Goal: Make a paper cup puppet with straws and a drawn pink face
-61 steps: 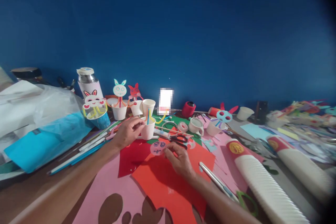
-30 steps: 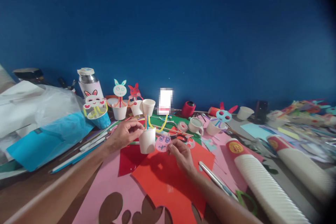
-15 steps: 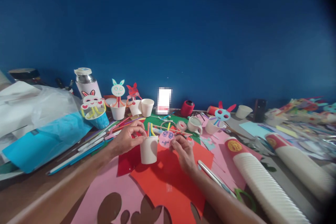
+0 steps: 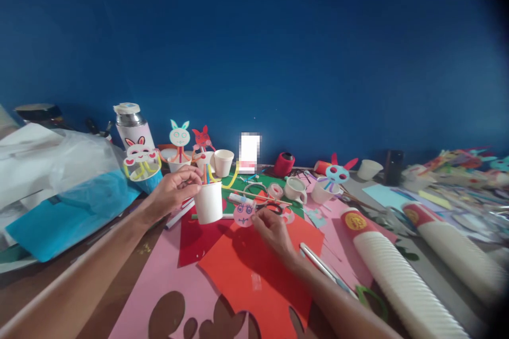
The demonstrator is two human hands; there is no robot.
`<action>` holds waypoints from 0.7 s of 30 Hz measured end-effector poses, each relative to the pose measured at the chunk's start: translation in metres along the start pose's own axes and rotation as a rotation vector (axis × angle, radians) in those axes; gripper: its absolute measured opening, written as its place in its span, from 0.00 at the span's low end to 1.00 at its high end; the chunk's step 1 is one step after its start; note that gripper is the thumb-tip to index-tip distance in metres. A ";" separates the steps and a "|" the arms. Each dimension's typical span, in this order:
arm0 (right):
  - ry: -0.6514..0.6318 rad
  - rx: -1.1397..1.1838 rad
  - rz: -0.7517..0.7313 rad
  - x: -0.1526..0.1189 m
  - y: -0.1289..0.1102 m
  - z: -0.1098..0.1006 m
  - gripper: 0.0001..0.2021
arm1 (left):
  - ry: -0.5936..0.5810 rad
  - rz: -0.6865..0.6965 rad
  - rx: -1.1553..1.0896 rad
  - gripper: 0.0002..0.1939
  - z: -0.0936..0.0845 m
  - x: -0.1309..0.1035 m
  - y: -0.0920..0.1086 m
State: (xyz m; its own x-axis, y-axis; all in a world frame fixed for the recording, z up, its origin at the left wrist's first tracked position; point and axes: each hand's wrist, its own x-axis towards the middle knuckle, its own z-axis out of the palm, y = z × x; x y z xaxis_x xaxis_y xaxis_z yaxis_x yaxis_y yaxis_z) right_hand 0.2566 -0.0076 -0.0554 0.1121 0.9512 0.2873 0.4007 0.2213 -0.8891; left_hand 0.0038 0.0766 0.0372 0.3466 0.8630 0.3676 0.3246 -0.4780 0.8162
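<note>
My left hand point(image 4: 181, 189) is closed on the rim of a white paper cup point(image 4: 209, 204), held upright above the red sheet. Coloured straws point(image 4: 205, 174), orange, blue and yellow, stick up out of the cup, and a yellow one bends out to the right. In my right hand point(image 4: 271, 226), thumb and finger pinch the edge of a pink paper face point(image 4: 244, 215) with drawn eyes and mouth. The face is apart from the cup, to its lower right. Below both hands lie a red-orange paper sheet point(image 4: 262, 270) and a pink sheet point(image 4: 147, 296) with cut-out holes.
Finished cup figures point(image 4: 180, 137) stand at the back left beside a thermos point(image 4: 133, 126). A mug point(image 4: 295, 188) and a red spool point(image 4: 283, 164) stand at the back. To the right lie a utility knife point(image 4: 324, 265), green-handled scissors point(image 4: 371, 299) and stacked paper cups point(image 4: 397, 265).
My left hand has lifted the cup with its straws up and to the left. The pink face has shifted slightly left in my right hand, and a bent yellow straw now shows.
</note>
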 end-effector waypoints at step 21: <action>0.011 0.033 -0.023 0.009 0.012 -0.009 0.11 | -0.300 -0.047 -0.166 0.05 0.052 -0.022 -0.001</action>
State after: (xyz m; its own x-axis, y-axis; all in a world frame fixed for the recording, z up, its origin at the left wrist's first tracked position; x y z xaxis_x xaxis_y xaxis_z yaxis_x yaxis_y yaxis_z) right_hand 0.2708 0.0014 -0.0599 0.1131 0.9435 0.3114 0.3730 0.2502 -0.8935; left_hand 0.0414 0.0496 0.0056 0.5860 0.7851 0.2004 0.2075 -0.3844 0.8995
